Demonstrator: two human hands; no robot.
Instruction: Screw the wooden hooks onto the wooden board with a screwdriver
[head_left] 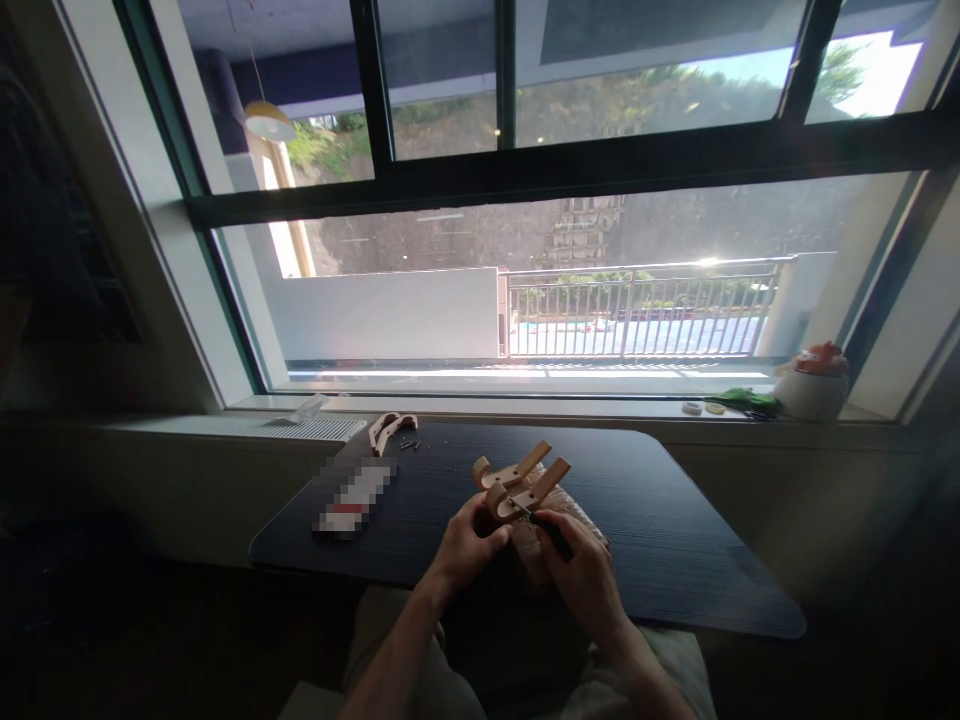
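Note:
Over the dark table (675,540) I have a pale wooden assembly (534,493) with two hooked ends and two straight arms pointing away from me. My left hand (463,548) grips its near hooked end, fingers closed around the wood. In my right hand (583,568) is a screwdriver (553,535) with a dark handle. Its thin metal shaft points at the near wooden piece. The tip is too small to tell whether it sits in a screw. Below the wood lies a crinkled, clear-looking wrapped bundle (583,508), partly hidden by my hands.
At the table's far left lie curved wooden parts (391,430) and several small dark screws (409,444). Nearer, a pixelated flat item (356,500) rests on the left side. A white jar with an orange lid (814,385) stands on the windowsill beside green leaves (746,400).

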